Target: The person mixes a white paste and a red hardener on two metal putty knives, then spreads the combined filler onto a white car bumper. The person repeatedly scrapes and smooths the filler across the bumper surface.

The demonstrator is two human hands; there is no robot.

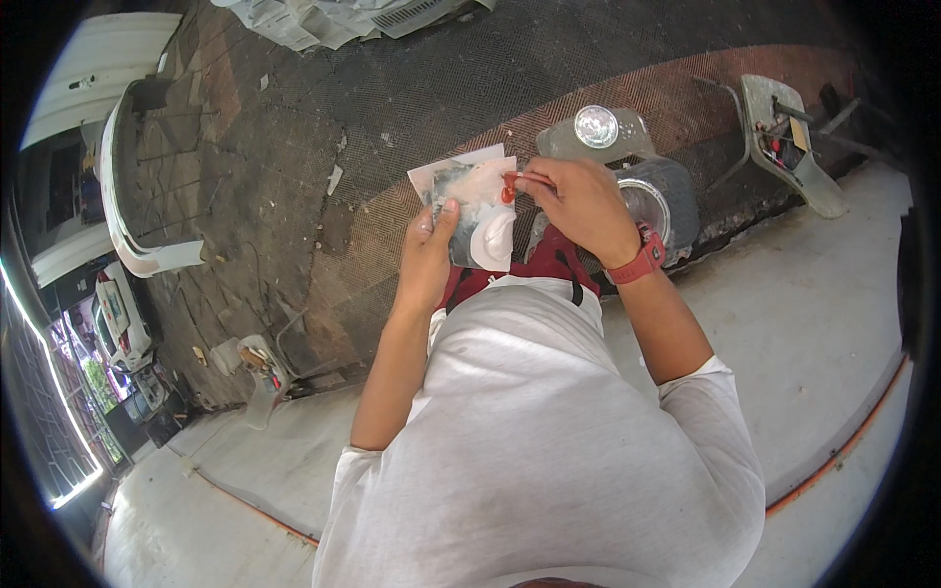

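My left hand (427, 257) grips a flat, smeared grey-and-white board (470, 188) in front of my waist, thumb on top. On the board lie a thick dollop of white paste (493, 241) and, farther up near its right edge, a small blob of red paste (508, 194). Pinched in the fingers of my right hand (586, 204) is a thin red stick-like tool (533, 177), its tip at the red paste. The hand covers the rest of the tool, so its exact kind does not show. A red watch (642, 257) sits on my right wrist.
Right of my knees stands an open round can (645, 209); a round silver lid (596, 126) lies beyond it on a grey surface. A chair (818, 186) holding tools is farther right. A curved white panel (116, 186) stands left. Paper sheets (333, 22) cover something ahead.
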